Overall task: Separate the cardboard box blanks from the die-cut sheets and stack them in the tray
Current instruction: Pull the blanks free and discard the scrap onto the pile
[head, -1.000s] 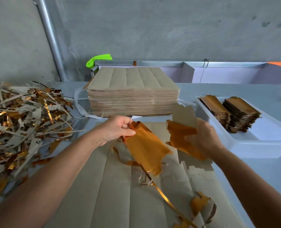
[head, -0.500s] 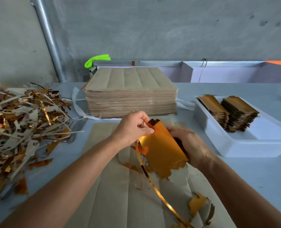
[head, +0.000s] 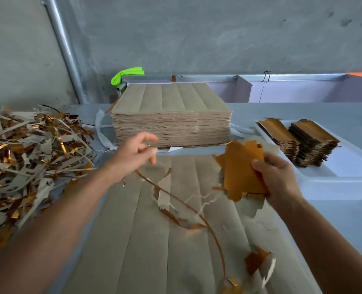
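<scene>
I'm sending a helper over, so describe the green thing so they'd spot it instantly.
Find the tall stack of brown sheets mid-table. Behind its far left corner, by the metal rail, sits the green thing: it alone is neon green.

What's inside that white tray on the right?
The white tray holds two stacks of gold box blanks standing side by side at its far end. The near part shows bare white floor. How many blanks each stack holds, and the tray floor under them, cannot be seen.

Off to my side, a green cloth [head: 127, 74] sits behind the table [head: 303, 111], near a metal pipe [head: 64, 47] on the wall.
</scene>
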Available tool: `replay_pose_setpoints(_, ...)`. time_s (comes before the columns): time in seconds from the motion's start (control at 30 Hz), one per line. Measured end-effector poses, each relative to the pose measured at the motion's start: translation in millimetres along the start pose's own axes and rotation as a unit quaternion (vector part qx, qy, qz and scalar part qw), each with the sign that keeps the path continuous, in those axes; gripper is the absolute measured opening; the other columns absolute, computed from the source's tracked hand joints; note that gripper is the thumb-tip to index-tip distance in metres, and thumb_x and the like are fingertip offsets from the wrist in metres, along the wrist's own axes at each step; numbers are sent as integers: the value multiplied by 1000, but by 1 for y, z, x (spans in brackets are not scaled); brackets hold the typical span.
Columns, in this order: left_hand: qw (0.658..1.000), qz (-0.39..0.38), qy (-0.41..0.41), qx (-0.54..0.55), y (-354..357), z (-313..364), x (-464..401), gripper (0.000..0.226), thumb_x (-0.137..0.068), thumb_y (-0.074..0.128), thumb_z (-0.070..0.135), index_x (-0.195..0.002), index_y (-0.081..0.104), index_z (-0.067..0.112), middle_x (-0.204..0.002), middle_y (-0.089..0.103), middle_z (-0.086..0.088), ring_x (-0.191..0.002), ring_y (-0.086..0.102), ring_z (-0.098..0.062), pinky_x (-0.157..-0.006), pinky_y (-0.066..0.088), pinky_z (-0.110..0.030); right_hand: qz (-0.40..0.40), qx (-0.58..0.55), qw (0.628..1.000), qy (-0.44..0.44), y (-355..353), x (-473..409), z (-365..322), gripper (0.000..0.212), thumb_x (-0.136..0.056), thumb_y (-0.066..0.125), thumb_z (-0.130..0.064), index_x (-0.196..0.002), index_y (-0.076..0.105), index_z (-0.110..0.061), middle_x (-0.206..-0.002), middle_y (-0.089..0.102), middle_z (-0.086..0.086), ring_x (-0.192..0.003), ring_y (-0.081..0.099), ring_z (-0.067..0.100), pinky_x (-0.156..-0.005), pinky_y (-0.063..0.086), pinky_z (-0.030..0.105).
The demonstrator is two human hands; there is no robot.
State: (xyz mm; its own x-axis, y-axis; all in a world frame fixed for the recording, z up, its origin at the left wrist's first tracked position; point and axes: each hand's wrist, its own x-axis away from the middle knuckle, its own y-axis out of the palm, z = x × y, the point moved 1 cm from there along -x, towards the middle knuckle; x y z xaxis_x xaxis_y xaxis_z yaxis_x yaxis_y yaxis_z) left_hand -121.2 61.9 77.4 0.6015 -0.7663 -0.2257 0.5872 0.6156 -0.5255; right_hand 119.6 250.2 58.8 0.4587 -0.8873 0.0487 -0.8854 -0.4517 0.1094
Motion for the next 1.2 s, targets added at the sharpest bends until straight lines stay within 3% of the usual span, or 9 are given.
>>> replay_pose_setpoints(0.13,987,84,-57,127,-33,-17,0,14,-94,50,3,-96,63,8,-62,53,-2,-39,40,1,-37,29,-10,53,-52,997,-37,-20,-6,-7,16,-91,60,-15,-91,63,-31,-95,61,-11,-87,59,15,-67,49,38)
replay_pose_setpoints(0.43,945,294,-59,-131,-63,-33,-5,14,-91,56,8,-99,67,4,-96,67,-15,-89,61,-24,-81,47,-32,189,-98,972,-100,-38,-9,-32,17,-88,58,-7,-89,63,-24,-77,63,-12,-66,60,0,-62,52,19)
replay_pose_setpoints(0.6,985,-41,47,-158,26,23,35,46,-79,63,58,-98,67,17,-104,59,1,-94,56,-10,-83,44,-27,138,-94,982,-85,-17,-9,-23,20,-91,58,-7,-106,64,-18,-88,66,-7,-75,63,4,-60,51,19)
replay_pose_setpoints(0.7,931,-268,47,-245,105,42,80,103,-53,51,89,-139,37,34,-151,22,1,-138,22,-17,-113,26,-38,118,-94,986,-69,-5,-3,-10,17,-93,56,-8,-96,62,-24,-88,64,-11,-80,62,5,-64,51,22)
replay_pose_setpoints(0.77,895,-346,35,-280,147,48,107,109,-55,54,88,-146,16,41,-157,-6,9,-144,-2,-22,-114,14,-53,113,-95,987,-68,-3,1,-5,21,-93,56,-8,-84,60,-27,-84,63,-13,-77,61,4,-60,49,21)
replay_pose_setpoints(0.87,883,-346,91,-304,174,49,124,85,-70,64,69,-139,31,31,-149,15,2,-136,12,-25,-104,27,-50,107,-90,988,-68,-6,6,-2,21,-93,56,-9,-85,60,-28,-84,63,-14,-77,61,3,-59,48,19)
replay_pose_setpoints(0.97,912,-343,120,-190,159,40,121,15,-86,64,24,-98,56,26,-108,46,4,-100,45,-11,-80,42,-25,95,-79,990,-72,-16,9,-1,16,-92,58,-11,-101,61,-24,-92,65,-11,-85,63,7,-65,52,23)
replay_pose_setpoints(1.07,915,-328,102,-213,118,27,103,31,-86,55,-2,-74,54,26,-78,52,11,-78,54,-7,-68,40,-16,79,-74,991,-76,-23,12,0,16,-92,59,-13,-98,59,-29,-94,64,-13,-87,63,7,-67,52,26)
replay_pose_setpoints(1.2,930,-81,91,-347,21,22,50,12,-84,57,-4,-81,61,7,-66,49,2,-72,54,-25,-57,30,-25,62,-79,992,-80,-27,12,2,16,-92,59,-15,-97,60,-31,-97,64,-13,-88,63,7,-65,51,25)
